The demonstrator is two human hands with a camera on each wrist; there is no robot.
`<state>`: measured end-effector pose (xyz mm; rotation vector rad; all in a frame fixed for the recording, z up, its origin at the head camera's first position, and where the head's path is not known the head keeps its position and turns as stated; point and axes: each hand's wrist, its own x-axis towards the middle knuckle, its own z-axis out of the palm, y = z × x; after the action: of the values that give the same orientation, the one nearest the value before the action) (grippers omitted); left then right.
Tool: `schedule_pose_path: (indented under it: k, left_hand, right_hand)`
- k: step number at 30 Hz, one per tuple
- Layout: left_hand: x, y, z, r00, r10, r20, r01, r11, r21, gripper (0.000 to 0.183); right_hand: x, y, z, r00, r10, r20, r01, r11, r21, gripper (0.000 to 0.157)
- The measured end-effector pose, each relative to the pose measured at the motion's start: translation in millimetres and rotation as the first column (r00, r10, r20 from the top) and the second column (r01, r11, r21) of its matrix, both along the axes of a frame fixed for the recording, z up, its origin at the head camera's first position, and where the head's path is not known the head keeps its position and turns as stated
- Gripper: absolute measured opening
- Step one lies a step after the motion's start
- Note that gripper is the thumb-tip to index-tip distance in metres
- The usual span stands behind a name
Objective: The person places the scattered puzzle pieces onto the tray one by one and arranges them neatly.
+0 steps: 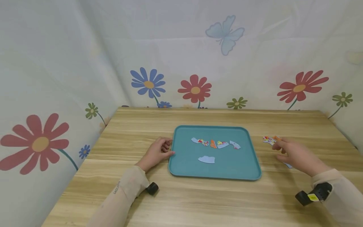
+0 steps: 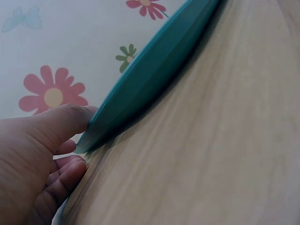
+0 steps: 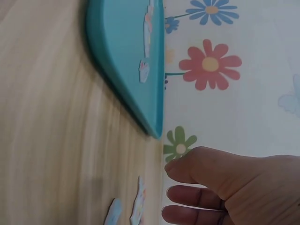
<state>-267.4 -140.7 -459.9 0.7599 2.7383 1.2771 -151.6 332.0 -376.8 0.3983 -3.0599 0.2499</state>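
Note:
A teal tray (image 1: 184,167) lies on the wooden table, and its left rim meets the thumb of my left hand (image 1: 157,152). The other fingers of that hand are loosely bent beside the rim. On the tray, several flat, irregular printed pieces form a row, with an orange piece (image 1: 213,144) mid-row. Nearer me lies a plain light blue piece (image 1: 207,160). To the right of the tray, my right hand (image 1: 297,156) hovers with relaxed fingers over a multicoloured piece (image 1: 267,140) and a light blue piece (image 1: 288,165), partly hidden. Nothing shows between its fingers in the right wrist view.
The wooden table (image 1: 198,201) reaches back to a white curtain (image 1: 170,41) printed with flowers and a butterfly. A black wrist camera (image 1: 152,188) sits at the left cuff, another (image 1: 303,198) at the right.

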Motion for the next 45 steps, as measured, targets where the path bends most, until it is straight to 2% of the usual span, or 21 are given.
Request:
schedule_pose_path:
  k: [8, 12, 25, 35, 45]
  left_hand:
    - [-1.7, 1, -0.6, 1.000, 0.003, -0.004, -0.003, 1.000, -0.003, 0.051]
    - [-1.8, 1, 0.3, 1.000, 0.002, -0.001, -0.002, 1.000, 0.000, 0.051]
    - [-0.8, 1, 0.0, 1.000, -0.003, -0.001, 0.003, 1.000, 0.006, 0.052]
    - [0.5, 0, 0.1, 1.000, 0.000, 0.003, 0.000, 1.000, 0.010, 0.052]
    - [-0.4, 1, 0.1, 1.000, 0.000, 0.012, 0.000, 1.000, 0.000, 0.052]
  right_hand:
    - [0.0, 15, -12.6, 0.997, -0.045, 0.062, 0.046, 0.999, -0.006, 0.022]
    - [-0.3, 20, -18.9, 0.997, -0.040, 0.064, 0.040, 0.999, -0.008, 0.020]
    - [-1.7, 29, -33.9, 1.000, 0.013, -0.014, -0.013, 1.000, -0.010, 0.012]
    - [-5.7, 31, -39.2, 1.000, 0.002, 0.005, -0.002, 1.000, -0.019, 0.013]
    - [-4.2, 28, -40.1, 1.000, -0.008, -0.020, 0.008, 1.000, 0.003, 0.010]
